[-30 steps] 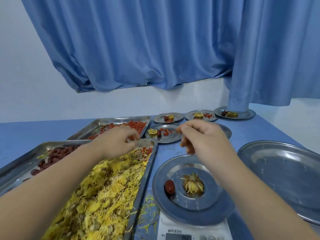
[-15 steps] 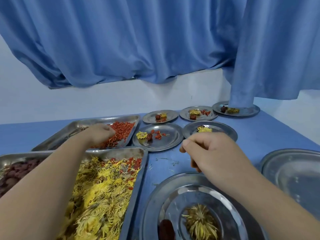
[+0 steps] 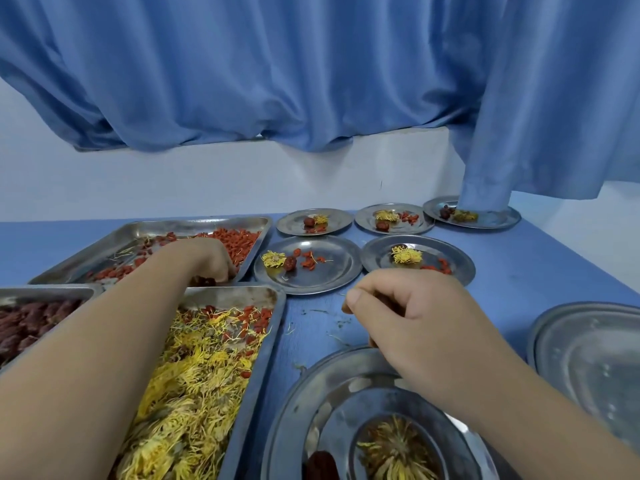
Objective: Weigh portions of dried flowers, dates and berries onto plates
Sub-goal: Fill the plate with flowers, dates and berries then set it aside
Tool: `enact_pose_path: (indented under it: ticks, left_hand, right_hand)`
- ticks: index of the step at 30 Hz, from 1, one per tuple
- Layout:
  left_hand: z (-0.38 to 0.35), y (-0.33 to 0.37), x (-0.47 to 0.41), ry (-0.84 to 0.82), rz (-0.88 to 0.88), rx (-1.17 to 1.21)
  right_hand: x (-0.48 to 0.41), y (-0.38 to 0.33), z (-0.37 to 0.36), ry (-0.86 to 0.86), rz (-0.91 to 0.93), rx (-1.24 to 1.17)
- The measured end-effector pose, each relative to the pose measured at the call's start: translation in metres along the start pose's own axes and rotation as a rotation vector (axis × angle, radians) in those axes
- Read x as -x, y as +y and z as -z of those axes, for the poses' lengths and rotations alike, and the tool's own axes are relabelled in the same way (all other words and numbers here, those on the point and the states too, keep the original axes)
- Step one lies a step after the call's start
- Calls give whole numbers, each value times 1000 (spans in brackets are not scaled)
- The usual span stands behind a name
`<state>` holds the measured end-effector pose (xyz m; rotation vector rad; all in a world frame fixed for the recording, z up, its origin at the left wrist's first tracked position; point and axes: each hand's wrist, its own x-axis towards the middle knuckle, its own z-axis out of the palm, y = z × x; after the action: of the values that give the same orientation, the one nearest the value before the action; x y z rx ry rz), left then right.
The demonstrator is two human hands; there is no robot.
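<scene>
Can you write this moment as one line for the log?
left hand: fingertips in berry tray | right hand: curled over near plate | on it: flower, date

Trays point(image 3: 149, 233): dull, scuffed metal, to your left.
Plates point(image 3: 332, 275): shiny metal, smooth, reflecting light.
Table point(image 3: 519, 271): matt blue surface before you.
Curtain point(image 3: 311, 81): soft blue cloth, slight sheen.
Dried flowers point(image 3: 194, 375): dry, stringy, matt.

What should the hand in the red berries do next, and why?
Probably the left hand should pinch some red dried berries and bring them to the near round steel plate: it shows a yellow dried flower and a dark red date, no berries.
</scene>
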<state>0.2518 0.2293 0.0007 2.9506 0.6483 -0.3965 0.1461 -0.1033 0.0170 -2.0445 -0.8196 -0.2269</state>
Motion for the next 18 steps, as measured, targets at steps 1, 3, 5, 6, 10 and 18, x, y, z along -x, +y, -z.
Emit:
enact_pose_path:
  ticks: [1,3,5,6,10,18]
  left_hand:
    - [-2,0,0,26,7,-22]
    - [-5,-1,0,72,8,-39]
    - [-7,-3,0,111,3,-4]
    - [-8,-4,1,136,-2,20]
    - [-6,-6,0,249,-6,100]
    - [-2,-9,3,441,-64,188]
  right_hand:
    - [0,0,0,2,0,-2]
    - [1,-1,0,-2,-2,-4]
    - [1,-1,1,-1,6,1]
    - [1,-1,1,1,11,6]
    - [0,-1,4,6,19,14]
    - [0,-1,9,11,28,8]
